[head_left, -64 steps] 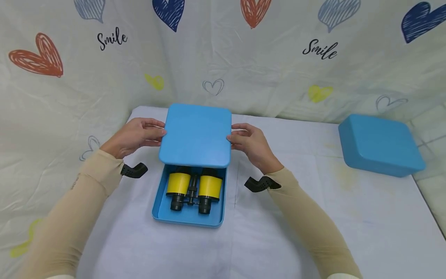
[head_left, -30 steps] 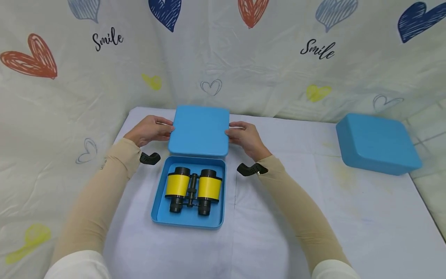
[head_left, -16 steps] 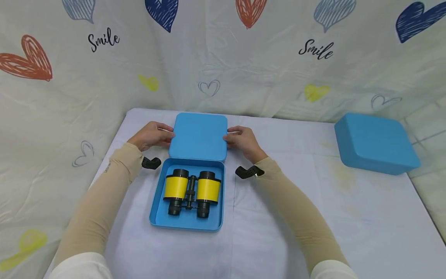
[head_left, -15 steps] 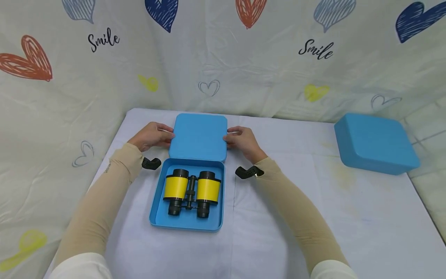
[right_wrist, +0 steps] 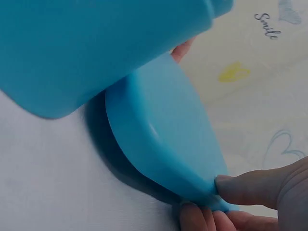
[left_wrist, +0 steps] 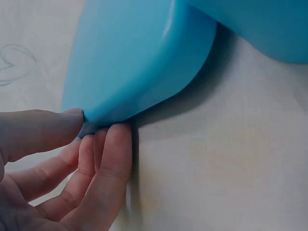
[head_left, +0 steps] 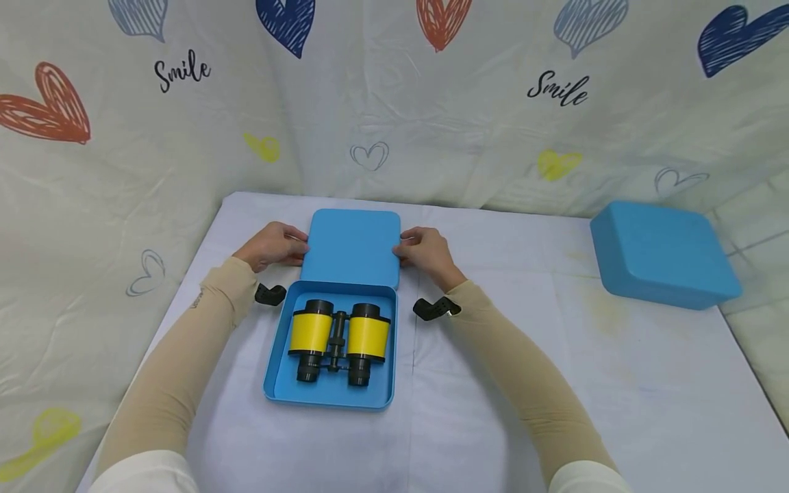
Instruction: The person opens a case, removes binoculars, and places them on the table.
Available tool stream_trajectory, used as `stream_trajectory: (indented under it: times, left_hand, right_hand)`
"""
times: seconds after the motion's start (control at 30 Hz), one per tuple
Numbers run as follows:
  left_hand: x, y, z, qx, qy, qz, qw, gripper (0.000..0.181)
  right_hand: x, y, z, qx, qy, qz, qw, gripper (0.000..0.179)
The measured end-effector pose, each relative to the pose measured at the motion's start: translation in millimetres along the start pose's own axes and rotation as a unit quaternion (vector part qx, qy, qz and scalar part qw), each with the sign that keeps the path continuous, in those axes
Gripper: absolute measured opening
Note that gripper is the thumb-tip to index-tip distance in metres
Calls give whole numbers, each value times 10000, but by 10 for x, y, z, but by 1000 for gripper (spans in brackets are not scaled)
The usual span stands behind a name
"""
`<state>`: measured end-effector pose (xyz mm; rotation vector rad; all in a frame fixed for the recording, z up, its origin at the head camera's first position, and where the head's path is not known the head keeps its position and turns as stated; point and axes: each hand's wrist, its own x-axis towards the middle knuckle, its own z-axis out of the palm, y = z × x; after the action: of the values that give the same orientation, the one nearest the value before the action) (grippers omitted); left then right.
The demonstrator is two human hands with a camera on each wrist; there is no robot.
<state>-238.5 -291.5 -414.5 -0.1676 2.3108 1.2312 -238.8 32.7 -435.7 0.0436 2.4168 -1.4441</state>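
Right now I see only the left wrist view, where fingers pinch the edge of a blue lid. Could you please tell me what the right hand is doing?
Observer: The right hand pinches the opposite edge of the blue lid.
Operator: Thank you. What lies in front of the lid, nearer to the person?
Observer: Yellow and black binoculars, inside an open blue box.
Operator: I understand. Is there also something farther to the right?
Observer: Yes, a second blue box sits on the table, toward the person's right.
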Motion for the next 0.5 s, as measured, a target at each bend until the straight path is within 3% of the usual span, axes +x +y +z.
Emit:
stream_trajectory:
  times: [0.43, 0.5]
  left_hand:
    - [-121, 51, 82, 886, 257, 354, 9951, 42]
    - [-125, 42, 87, 928, 263, 394, 9946, 43]
  right_hand:
    - [-72, -53, 32, -1243, 274, -551, 9903, 42]
    - [-81, -57, 23, -1251, 245, -514, 9905, 43]
